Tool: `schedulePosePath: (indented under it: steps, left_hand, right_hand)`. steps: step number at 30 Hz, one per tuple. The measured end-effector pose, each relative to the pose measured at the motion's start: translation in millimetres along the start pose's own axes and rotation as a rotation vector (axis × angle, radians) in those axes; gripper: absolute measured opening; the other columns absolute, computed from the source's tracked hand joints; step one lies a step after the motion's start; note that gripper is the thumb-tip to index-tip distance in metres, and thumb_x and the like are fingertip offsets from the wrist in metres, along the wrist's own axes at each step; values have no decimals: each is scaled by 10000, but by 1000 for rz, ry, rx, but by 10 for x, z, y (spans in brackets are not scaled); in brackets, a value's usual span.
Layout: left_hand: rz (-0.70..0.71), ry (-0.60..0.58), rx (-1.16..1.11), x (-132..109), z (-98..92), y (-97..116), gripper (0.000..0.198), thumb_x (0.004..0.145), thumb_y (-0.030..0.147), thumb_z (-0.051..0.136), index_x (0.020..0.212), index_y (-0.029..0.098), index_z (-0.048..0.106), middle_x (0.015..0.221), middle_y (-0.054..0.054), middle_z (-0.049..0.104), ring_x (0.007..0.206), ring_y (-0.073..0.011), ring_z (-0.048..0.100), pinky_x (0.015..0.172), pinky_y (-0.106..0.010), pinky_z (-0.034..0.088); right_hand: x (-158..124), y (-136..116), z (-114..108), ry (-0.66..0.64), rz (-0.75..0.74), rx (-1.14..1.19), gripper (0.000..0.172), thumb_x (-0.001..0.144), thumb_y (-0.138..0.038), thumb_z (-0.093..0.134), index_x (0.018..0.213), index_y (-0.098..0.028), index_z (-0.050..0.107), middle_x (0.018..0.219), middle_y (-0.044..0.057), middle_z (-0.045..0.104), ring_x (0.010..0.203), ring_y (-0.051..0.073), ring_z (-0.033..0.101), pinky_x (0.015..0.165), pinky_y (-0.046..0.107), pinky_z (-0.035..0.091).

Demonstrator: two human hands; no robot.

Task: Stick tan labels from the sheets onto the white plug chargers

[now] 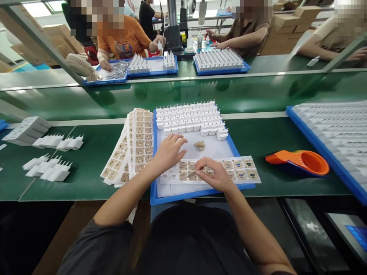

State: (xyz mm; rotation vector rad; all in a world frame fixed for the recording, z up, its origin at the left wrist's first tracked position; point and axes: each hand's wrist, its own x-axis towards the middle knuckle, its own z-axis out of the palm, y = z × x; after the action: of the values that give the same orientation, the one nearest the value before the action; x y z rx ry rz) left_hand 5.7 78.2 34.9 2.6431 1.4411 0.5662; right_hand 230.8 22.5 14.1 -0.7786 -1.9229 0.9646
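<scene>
At the centre of the frame, the left hand (169, 152) hovers over the blue tray (153, 194), its fingers spread apart and holding nothing visible. Right of it, the right hand (215, 174) has thumb and forefinger together, pinched on a small brown strip (191, 175), above a label sheet (240, 170) lying across the tray's lower part. White plugs (187, 119) stand in rows at the tray's far end, with a crumpled brown scrap (200, 145) below them. More label sheets (140, 141) overlap just left of the tray; an orange scoop-like object (298, 162) rests on the green surface (258, 139) at right.
</scene>
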Motion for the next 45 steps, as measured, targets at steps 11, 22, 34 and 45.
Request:
schedulePosePath:
  steps: [11,22,34,45]
  left_hand:
    - [655,-62,209,1571,803,624,333,979,37,384,1073,157,680,1205,-102,716,1394,-225,491,1186,-422,328]
    - [-210,134,-865,-172,-98,229,379,818,300,755,1112,219,530,1191,-81,700,1106,-206,681,955,-371,566]
    - [-475,213,-677,-769,122,408,466,756,322,791,1135,193,553,1151,-116,654,1027,-241,665,787,-351,614]
    - [-476,-33,-862,-848,27,396,433,837,300,711,1254,216,624,1213,-71,703,1035,-209,685,800,-320,642]
  right_hand:
    - [-32,78,9,32,-2,-95,69,938,-203,589,876,-227,607,857,49,672,797,186,611,721,331,517]
    - [-37,55,6,134,46,185,76,960,-294,616,948,-227,649,925,59,688,892,198,668,776,345,549]
    - [95,-141,489,38,195,419,164,931,-379,661,889,-221,649,831,27,653,763,168,624,713,321,522]
    - [98,7,464,235,348,506,212,873,-417,711,854,-219,637,785,7,618,727,154,570,677,285,493]
